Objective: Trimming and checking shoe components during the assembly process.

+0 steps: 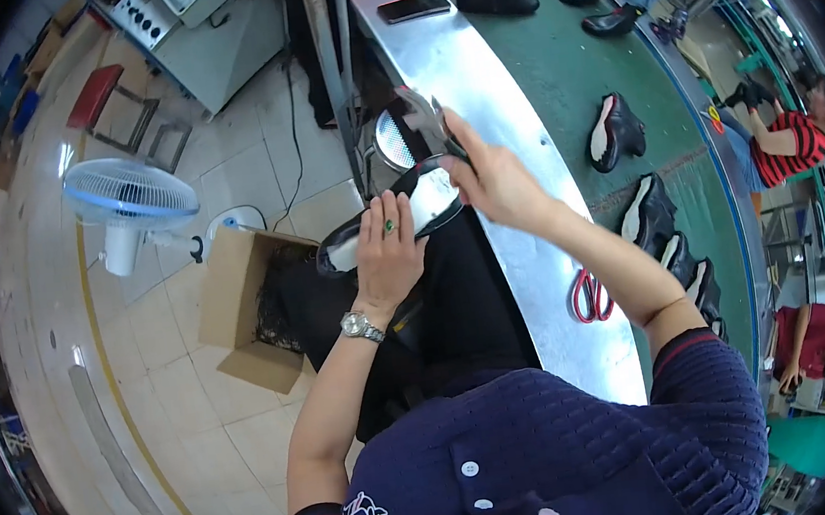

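On my lap lies a black shoe (339,253), turned over so that its long white underside faces up. My left hand (390,250), with a green-stoned ring on a finger and a watch at the wrist, grips the shoe, its fingers laid across the white surface. At the other end of the shoe my right hand (494,174) is closed round a metal hand tool (425,120) with a curved, shiny head. The tool's exact kind is unclear. My right thumb is close to the shoe's white surface.
A metal ledge (502,107) beside me carries a phone (413,7) and red-handled scissors (591,296). Several black shoes (614,132) stand on the green conveyor (553,62). Left are an open carton (235,286) and a fan (130,202). Co-workers (788,143) sit across the line.
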`<state>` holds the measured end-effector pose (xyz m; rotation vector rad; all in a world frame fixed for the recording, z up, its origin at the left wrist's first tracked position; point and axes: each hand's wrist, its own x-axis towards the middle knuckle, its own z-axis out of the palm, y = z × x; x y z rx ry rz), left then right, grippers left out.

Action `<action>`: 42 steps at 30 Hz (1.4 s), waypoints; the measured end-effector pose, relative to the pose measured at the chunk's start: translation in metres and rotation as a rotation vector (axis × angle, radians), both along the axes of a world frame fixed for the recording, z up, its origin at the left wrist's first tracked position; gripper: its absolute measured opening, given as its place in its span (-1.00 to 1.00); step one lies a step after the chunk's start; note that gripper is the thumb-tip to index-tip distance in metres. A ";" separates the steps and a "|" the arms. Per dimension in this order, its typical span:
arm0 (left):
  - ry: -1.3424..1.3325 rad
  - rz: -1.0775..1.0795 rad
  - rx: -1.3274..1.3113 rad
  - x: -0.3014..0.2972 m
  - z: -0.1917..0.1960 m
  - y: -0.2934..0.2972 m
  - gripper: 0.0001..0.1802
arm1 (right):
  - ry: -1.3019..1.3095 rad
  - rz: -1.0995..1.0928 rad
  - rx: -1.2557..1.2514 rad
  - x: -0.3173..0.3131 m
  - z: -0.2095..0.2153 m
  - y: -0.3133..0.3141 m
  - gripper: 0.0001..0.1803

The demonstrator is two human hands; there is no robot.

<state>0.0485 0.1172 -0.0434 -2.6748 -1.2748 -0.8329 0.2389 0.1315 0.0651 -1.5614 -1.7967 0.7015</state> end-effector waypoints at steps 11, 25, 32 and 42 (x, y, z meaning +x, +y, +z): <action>-0.007 0.054 -0.037 -0.004 -0.001 -0.002 -0.23 | -0.506 0.199 -0.124 0.004 -0.042 0.009 -0.40; -0.071 0.080 -0.036 0.002 0.000 -0.005 -0.28 | -0.080 0.040 -0.093 -0.008 -0.027 -0.001 -0.39; -0.087 0.097 0.001 0.000 -0.009 -0.004 -0.30 | -0.387 0.118 -0.040 -0.029 -0.010 -0.005 -0.38; -0.275 0.123 -0.272 0.001 0.012 -0.003 -0.39 | -0.593 0.188 -0.140 -0.034 -0.042 -0.018 -0.38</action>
